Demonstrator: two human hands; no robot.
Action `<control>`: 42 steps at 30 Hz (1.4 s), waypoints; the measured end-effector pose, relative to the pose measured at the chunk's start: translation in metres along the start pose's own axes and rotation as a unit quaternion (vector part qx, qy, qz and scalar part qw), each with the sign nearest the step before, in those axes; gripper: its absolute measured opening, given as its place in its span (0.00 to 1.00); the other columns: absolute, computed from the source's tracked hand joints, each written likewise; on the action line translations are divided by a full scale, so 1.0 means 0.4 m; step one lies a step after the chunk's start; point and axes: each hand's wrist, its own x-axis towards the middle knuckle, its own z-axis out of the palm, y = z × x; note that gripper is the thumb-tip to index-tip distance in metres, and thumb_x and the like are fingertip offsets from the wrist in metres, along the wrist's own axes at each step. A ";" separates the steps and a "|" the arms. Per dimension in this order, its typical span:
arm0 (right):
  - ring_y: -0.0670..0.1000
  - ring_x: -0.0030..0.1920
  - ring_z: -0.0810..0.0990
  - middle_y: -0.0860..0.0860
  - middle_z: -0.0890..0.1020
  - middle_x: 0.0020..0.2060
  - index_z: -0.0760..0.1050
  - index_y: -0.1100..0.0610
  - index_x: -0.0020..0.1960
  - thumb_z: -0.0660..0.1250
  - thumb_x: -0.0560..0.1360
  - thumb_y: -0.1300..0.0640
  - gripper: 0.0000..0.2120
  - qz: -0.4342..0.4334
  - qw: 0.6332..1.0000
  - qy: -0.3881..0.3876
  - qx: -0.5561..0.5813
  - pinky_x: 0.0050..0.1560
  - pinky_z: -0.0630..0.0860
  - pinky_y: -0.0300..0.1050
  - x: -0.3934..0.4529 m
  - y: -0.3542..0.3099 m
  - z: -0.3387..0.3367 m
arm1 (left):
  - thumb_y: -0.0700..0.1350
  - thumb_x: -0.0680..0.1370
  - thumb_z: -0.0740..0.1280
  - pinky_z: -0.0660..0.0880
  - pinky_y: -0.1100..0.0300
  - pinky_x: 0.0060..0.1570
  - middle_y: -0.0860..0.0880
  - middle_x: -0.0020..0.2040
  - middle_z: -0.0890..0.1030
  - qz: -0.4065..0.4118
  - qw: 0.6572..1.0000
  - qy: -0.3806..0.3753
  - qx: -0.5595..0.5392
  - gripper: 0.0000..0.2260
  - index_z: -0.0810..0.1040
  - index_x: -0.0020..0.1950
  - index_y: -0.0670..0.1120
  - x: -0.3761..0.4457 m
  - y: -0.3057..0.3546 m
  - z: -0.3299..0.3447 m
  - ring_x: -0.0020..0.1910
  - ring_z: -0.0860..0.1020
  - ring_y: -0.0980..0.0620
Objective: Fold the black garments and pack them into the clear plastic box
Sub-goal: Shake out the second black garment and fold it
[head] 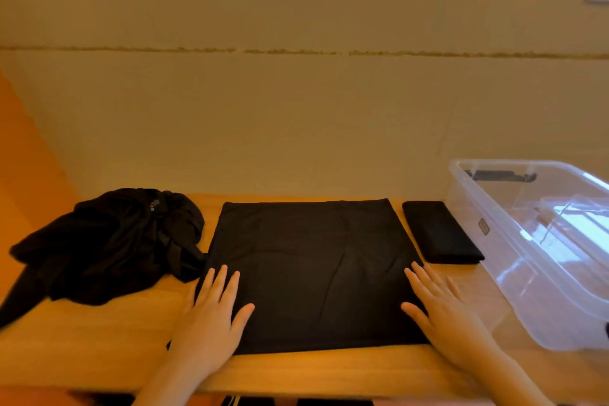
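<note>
Both hands lie flat with fingers straight and spread, gripping nothing: the left hand (211,313) presses the near left edge of the flat garment (306,270), and the right hand (441,316) presses its near right edge, thumbs pointing inward toward each other

By size, the wooden table (99,349) comes first, running the full width of the view against a pale wall (296,109). On its right end sits the clear plastic box (514,260), open on top and angled, its near corner reaching past the right hand; nothing black shows inside it, though its far right part is cut off by the frame edge. A dark latch piece shows at its far rim.

The flat garment is next, spread in the middle of the table as a smooth, roughly square black sheet with a few light creases, its near edge close to the table's front edge.

To the left lies the crumpled pile (108,244) of black clothing, unfolded and bunched, touching the flat garment's left edge and trailing off toward the left corner.

Smallest is the folded garment (441,231), a neat black rectangle lying between the flat garment and the box, just beside the box wall
</note>
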 end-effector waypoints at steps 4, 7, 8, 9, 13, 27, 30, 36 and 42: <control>0.43 0.72 0.36 0.43 0.37 0.71 0.32 0.48 0.71 0.26 0.61 0.22 0.46 0.021 0.999 -0.017 0.035 0.73 0.39 0.45 -0.036 0.020 0.018 | 0.60 0.81 0.46 0.43 0.52 0.74 0.51 0.78 0.43 -0.048 0.998 -0.007 -0.042 0.29 0.43 0.77 0.49 -0.046 -0.049 0.017 0.76 0.41 0.52; 0.47 0.75 0.41 0.49 0.44 0.76 0.38 0.53 0.76 0.45 0.78 0.39 0.33 0.092 0.995 0.010 0.046 0.74 0.42 0.47 -0.055 0.046 0.018 | 0.57 0.81 0.50 0.46 0.52 0.74 0.50 0.78 0.46 -0.092 0.991 0.009 -0.092 0.29 0.45 0.77 0.47 -0.074 -0.093 0.017 0.77 0.45 0.52; 0.48 0.76 0.44 0.50 0.48 0.76 0.42 0.54 0.76 0.48 0.78 0.40 0.33 0.105 0.992 0.027 0.063 0.74 0.44 0.48 -0.059 0.048 0.019 | 0.56 0.81 0.53 0.50 0.52 0.74 0.48 0.78 0.51 -0.114 0.985 0.029 -0.124 0.29 0.49 0.77 0.45 -0.083 -0.104 0.017 0.76 0.49 0.51; 0.49 0.76 0.48 0.50 0.53 0.76 0.48 0.56 0.76 0.51 0.77 0.40 0.33 0.116 0.988 0.047 0.093 0.74 0.48 0.48 -0.062 0.050 0.021 | 0.54 0.80 0.57 0.54 0.52 0.74 0.47 0.76 0.56 -0.137 0.975 0.057 -0.163 0.28 0.56 0.76 0.43 -0.090 -0.111 0.016 0.75 0.55 0.49; 0.55 0.68 0.68 0.54 0.70 0.69 0.70 0.60 0.67 0.64 0.75 0.49 0.24 0.162 0.950 0.138 0.228 0.67 0.65 0.50 -0.079 0.039 0.028 | 0.42 0.75 0.69 0.66 0.49 0.64 0.42 0.63 0.74 -0.193 0.924 0.159 -0.289 0.11 0.79 0.54 0.39 -0.111 -0.118 0.024 0.63 0.70 0.43; 0.54 0.49 0.76 0.56 0.77 0.53 0.76 0.58 0.49 0.72 0.71 0.57 0.09 0.188 0.942 0.219 0.170 0.52 0.74 0.49 -0.110 0.020 0.003 | 0.40 0.71 0.72 0.73 0.43 0.56 0.41 0.59 0.72 -0.204 0.924 0.195 -0.259 0.15 0.73 0.55 0.43 -0.103 -0.110 0.025 0.58 0.72 0.40; 0.53 0.64 0.71 0.54 0.73 0.65 0.70 0.58 0.66 0.67 0.75 0.56 0.21 0.048 0.957 0.214 0.189 0.64 0.67 0.45 -0.054 -0.057 -0.029 | 0.42 0.74 0.69 0.68 0.50 0.64 0.43 0.68 0.69 -0.047 0.943 0.220 -0.244 0.20 0.71 0.66 0.42 -0.052 -0.021 -0.007 0.67 0.68 0.45; 0.47 0.75 0.49 0.48 0.53 0.76 0.50 0.52 0.76 0.54 0.80 0.47 0.28 -0.133 0.986 0.040 0.089 0.73 0.48 0.45 0.168 -0.263 -0.060 | 0.54 0.82 0.53 0.48 0.50 0.74 0.48 0.78 0.51 0.093 0.993 0.033 -0.065 0.25 0.53 0.77 0.48 0.163 0.155 -0.021 0.77 0.48 0.49; 0.48 0.76 0.44 0.48 0.47 0.76 0.46 0.51 0.77 0.46 0.80 0.40 0.30 -0.012 0.999 0.001 0.031 0.74 0.43 0.52 0.279 -0.139 -0.013 | 0.60 0.81 0.45 0.44 0.48 0.74 0.50 0.78 0.45 0.006 1.000 -0.016 -0.017 0.27 0.46 0.78 0.52 0.238 0.057 0.011 0.77 0.43 0.48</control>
